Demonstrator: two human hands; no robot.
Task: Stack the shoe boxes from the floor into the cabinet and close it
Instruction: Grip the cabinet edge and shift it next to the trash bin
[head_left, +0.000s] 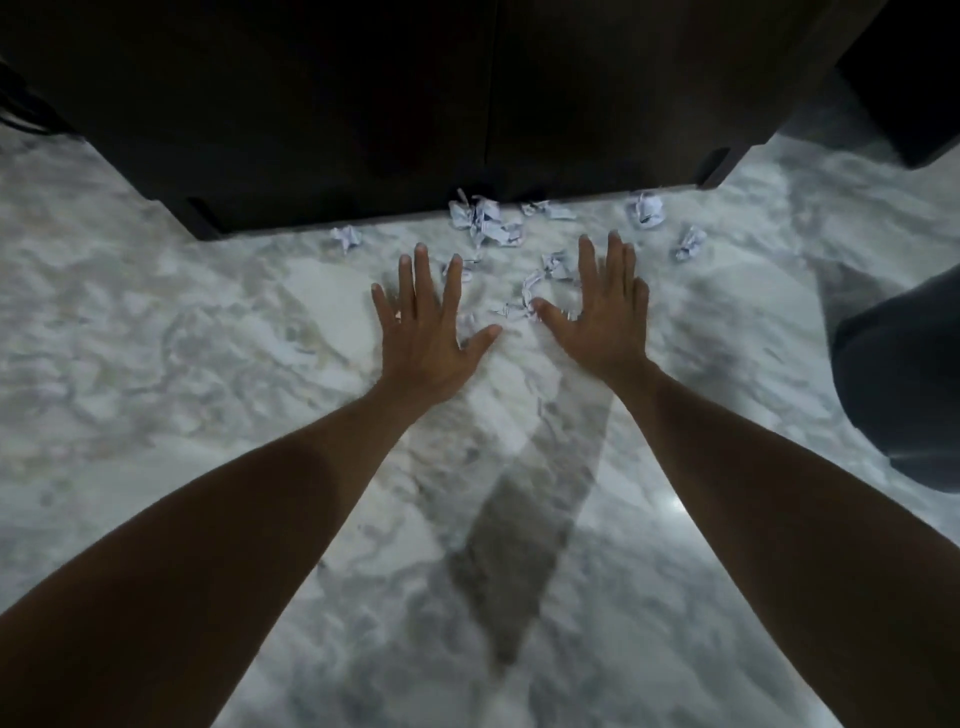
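Dark cabinet (363, 104) on marble floor, both doors shut, seam centred.

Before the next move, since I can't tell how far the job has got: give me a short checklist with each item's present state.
1. Cabinet doors shut: ok, both dark fronts look flush, one seam between them.
2. Shoe boxes off the floor: ok, none in view.
3. Left hand free: ok, fingers spread, holding nothing.
4. Right hand free: ok, fingers straight, holding nothing.
5. Floor tidy: not ok, crumpled paper scraps lie by the cabinet base.
6. Boxes stacked inside: cannot tell, doors hide them.
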